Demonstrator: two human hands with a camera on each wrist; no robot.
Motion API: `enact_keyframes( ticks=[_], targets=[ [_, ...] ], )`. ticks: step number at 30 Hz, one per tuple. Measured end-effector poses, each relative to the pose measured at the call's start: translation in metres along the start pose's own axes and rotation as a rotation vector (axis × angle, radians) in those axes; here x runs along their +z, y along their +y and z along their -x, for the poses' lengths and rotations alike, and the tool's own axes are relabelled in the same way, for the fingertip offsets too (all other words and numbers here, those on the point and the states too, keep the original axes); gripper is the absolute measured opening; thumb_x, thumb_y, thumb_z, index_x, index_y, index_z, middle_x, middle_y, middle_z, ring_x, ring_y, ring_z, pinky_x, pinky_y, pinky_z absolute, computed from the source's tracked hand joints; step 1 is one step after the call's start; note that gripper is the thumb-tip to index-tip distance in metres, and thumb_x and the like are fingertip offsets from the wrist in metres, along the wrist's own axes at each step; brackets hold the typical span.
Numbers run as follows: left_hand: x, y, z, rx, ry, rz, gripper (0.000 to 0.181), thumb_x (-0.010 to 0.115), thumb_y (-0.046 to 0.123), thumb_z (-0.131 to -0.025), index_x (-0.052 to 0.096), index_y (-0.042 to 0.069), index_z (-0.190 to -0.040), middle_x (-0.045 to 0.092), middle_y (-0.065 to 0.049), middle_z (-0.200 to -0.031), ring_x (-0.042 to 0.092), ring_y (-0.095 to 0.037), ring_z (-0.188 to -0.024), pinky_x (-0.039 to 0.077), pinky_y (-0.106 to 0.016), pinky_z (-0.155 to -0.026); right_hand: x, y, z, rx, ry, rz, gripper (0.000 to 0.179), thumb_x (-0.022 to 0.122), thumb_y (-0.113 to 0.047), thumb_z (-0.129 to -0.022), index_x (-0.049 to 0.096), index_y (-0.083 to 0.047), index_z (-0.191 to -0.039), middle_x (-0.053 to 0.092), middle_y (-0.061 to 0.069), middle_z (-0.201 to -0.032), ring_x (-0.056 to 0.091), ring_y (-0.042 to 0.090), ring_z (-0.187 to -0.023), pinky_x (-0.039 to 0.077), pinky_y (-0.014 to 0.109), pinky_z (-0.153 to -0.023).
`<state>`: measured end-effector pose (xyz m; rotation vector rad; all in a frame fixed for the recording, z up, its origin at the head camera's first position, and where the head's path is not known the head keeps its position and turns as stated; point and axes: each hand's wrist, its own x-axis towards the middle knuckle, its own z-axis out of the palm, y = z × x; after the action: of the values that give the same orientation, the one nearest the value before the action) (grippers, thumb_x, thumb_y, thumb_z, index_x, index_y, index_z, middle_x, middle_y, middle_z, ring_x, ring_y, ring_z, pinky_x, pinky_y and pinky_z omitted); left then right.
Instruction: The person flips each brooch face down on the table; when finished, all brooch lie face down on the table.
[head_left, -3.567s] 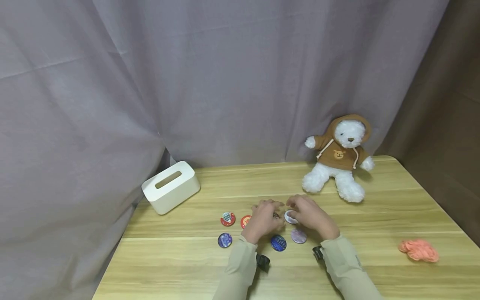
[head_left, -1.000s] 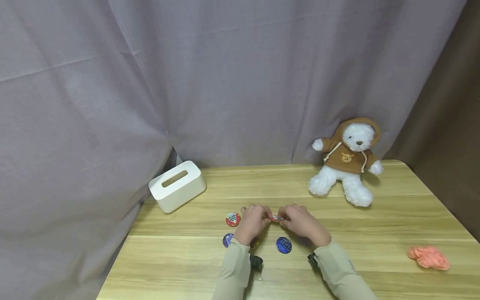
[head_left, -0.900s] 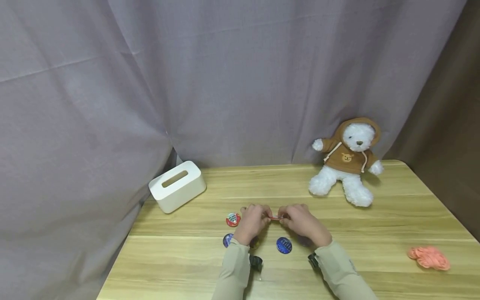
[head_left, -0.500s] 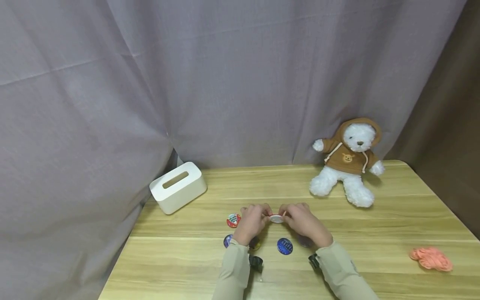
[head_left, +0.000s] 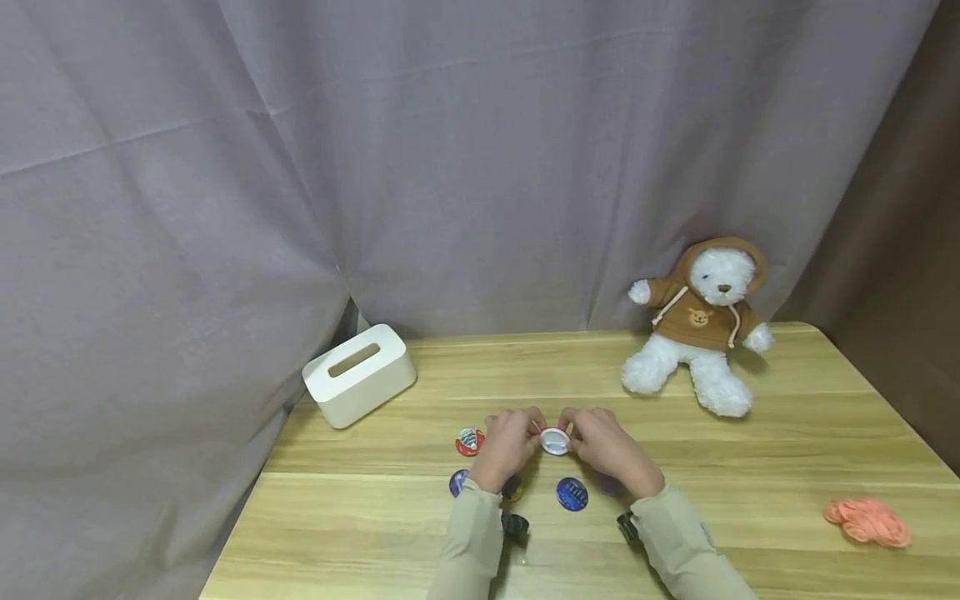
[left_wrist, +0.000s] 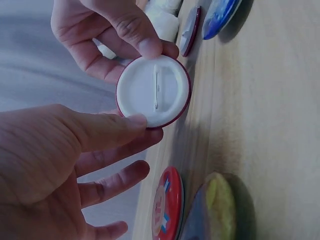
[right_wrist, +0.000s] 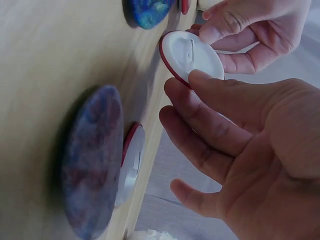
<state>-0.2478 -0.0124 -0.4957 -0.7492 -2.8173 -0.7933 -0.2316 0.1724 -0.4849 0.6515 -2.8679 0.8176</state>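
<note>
I am far away, watching a round badge with a white back and dark red rim [head_left: 555, 442], held up between two hands. The left hand [head_left: 508, 443] pinches it at nine o'clock, other fingers spread. The right hand [head_left: 606, 443] pinches it at three o'clock. A moment ago I saw just a thin slice of its back; now it has tipped my way, so the thin silver metal pin [left_wrist: 157, 87] is easy to see. A shiny round blue badge [head_left: 572, 494] lies at five o'clock. In the left wrist view, a shiny round red badge [left_wrist: 169, 205] at six o'clock has pale marks I can't read.
</note>
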Motion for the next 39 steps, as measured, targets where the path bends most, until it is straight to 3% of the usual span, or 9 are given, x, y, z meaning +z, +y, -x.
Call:
enact_keyframes(
  ticks=[10, 14, 17, 26, 35, 39],
  targets=[
    [0.007, 0.001, -0.002, 0.012, 0.017, -0.074, 0.013, 0.083, 0.013, -0.08, 0.073, 0.016, -0.088, 0.07, 0.008, -0.071, 0.064, -0.015, -0.076, 0.04, -0.042, -0.078, 0.006, -0.001, 0.004, -0.109, 0.128, 0.09, 0.032, 0.078, 0.005, -0.074, 0.059, -0.007, -0.097, 0.046, -0.015, -0.058, 0.044, 0.009, -0.056, 0.043, 0.043, -0.067],
    [0.009, 0.0, -0.002, 0.019, 0.038, -0.088, 0.018, 0.084, 0.012, -0.076, 0.072, 0.015, -0.088, 0.066, 0.008, -0.068, 0.061, -0.015, -0.073, 0.04, -0.044, -0.078, 0.008, -0.002, 0.004, -0.134, 0.139, 0.111, 0.034, 0.08, 0.004, -0.075, 0.058, -0.007, -0.099, 0.039, -0.013, -0.057, 0.039, 0.009, -0.055, 0.042, 0.039, -0.062],
    [0.009, 0.0, -0.001, 0.019, 0.045, -0.098, 0.02, 0.085, 0.011, -0.075, 0.071, 0.015, -0.089, 0.066, 0.007, -0.068, 0.061, -0.017, -0.072, 0.04, -0.045, -0.077, 0.008, -0.003, 0.003, -0.128, 0.132, 0.113, 0.034, 0.08, 0.003, -0.075, 0.058, -0.007, -0.099, 0.04, -0.011, -0.058, 0.04, 0.01, -0.056, 0.042, 0.04, -0.061],
    [0.011, 0.006, -0.001, -0.024, 0.004, -0.175, 0.021, 0.085, 0.016, -0.075, 0.072, 0.016, -0.093, 0.067, 0.004, -0.078, 0.059, -0.02, -0.081, 0.041, -0.045, -0.079, 0.012, -0.003, 0.004, -0.107, 0.146, 0.115, 0.027, 0.08, 0.003, -0.076, 0.061, -0.007, -0.093, 0.066, 0.004, -0.074, 0.059, 0.021, -0.064, 0.047, 0.044, -0.064],
    [0.01, 0.007, 0.0, -0.05, -0.036, -0.216, 0.021, 0.085, 0.02, -0.076, 0.076, 0.016, -0.094, 0.067, -0.005, -0.103, 0.054, -0.03, -0.102, 0.04, -0.045, -0.078, 0.015, -0.007, 0.006, -0.037, 0.114, 0.193, 0.03, 0.078, 0.006, -0.072, 0.067, -0.003, -0.099, 0.053, 0.009, -0.09, 0.048, 0.031, -0.088, 0.041, 0.048, -0.072],
    [0.01, 0.006, 0.0, -0.045, -0.053, -0.217, 0.016, 0.083, 0.022, -0.079, 0.076, 0.016, -0.093, 0.068, -0.007, -0.109, 0.053, -0.032, -0.107, 0.041, -0.045, -0.079, 0.015, -0.009, 0.006, -0.006, 0.102, 0.203, 0.028, 0.078, 0.005, -0.074, 0.068, -0.004, -0.099, 0.052, 0.011, -0.092, 0.046, 0.034, -0.091, 0.041, 0.052, -0.074]
  ],
)
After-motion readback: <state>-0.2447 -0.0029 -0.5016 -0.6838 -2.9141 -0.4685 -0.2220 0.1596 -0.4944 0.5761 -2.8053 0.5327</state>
